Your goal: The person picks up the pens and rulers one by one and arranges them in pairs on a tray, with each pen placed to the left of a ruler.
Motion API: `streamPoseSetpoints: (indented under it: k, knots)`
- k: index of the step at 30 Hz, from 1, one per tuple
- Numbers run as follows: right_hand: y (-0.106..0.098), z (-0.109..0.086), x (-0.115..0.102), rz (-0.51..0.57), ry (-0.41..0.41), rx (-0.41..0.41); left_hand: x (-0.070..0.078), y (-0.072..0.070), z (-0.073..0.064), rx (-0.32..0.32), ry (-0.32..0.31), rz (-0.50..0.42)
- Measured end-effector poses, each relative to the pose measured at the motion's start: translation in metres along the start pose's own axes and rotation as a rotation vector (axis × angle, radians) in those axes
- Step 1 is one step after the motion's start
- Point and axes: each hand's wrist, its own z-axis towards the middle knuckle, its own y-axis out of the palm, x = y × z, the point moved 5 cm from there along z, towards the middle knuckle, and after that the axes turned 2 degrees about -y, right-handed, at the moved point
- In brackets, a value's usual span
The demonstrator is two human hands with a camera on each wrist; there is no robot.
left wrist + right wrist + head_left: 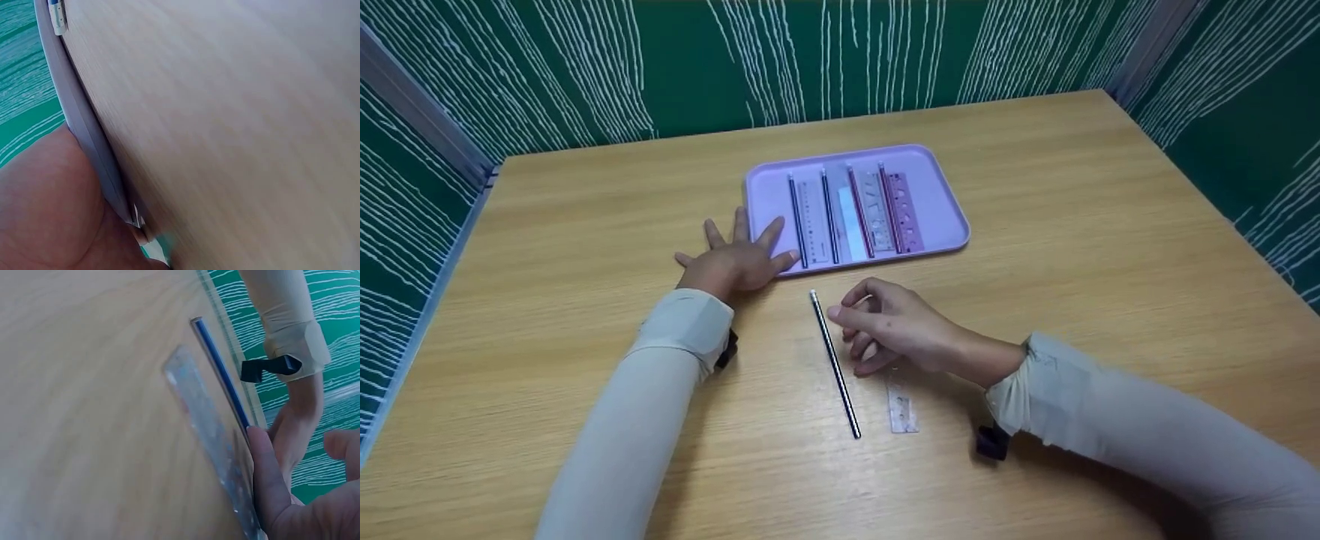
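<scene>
A dark striped pencil (pixel 835 364) lies on the table, its white-tipped end toward the tray. Just right of it hovers my right hand (pixel 896 326), fingers loosely bent, thumb tip close beside the pencil and nothing gripped. Partly under that hand is a clear plastic ruler (pixel 901 412), which the right wrist view shows as a transparent strip (pixel 197 410) alongside the blue pencil (pixel 222 377). My left hand (pixel 742 259) rests with spread fingers at the near left corner of a purple tray (pixel 945 217); the left wrist view shows it against the tray's rim (pixel 84 124).
In the tray lie two dark pencils (pixel 830 217), two red pencils (pixel 890 210), a clear ruler (pixel 812 225), a clear stencil ruler (pixel 874 202) and a pink stencil ruler (pixel 910 217). Green walls (pixel 840 60) with white streaks border the wooden table (pixel 1050 187).
</scene>
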Motion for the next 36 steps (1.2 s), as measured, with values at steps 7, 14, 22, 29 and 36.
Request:
streamPoseSetpoints:
  k: [7, 14, 22, 29, 36]
  knots:
    - [0.005, 0.000, 0.002, -0.076, -0.028, 0.030, 0.000, 0.000, -0.001, 0.009, 0.011, -0.022]
    - [0.009, 0.000, 0.003, -0.105, -0.039, 0.066, 0.001, 0.000, 0.000, 0.001, 0.008, -0.017]
    - [0.013, -0.001, 0.004, -0.257, -0.069, 0.114, -0.001, 0.000, 0.000, 0.003, 0.022, -0.024]
    - [0.019, -0.003, 0.001, -0.599, -0.190, 0.173, -0.002, 0.002, 0.000, 0.003, 0.018, -0.022]
    - [0.021, -0.005, 0.000, -0.649, -0.247, 0.156, -0.001, 0.002, 0.000, 0.006, 0.020, -0.029]
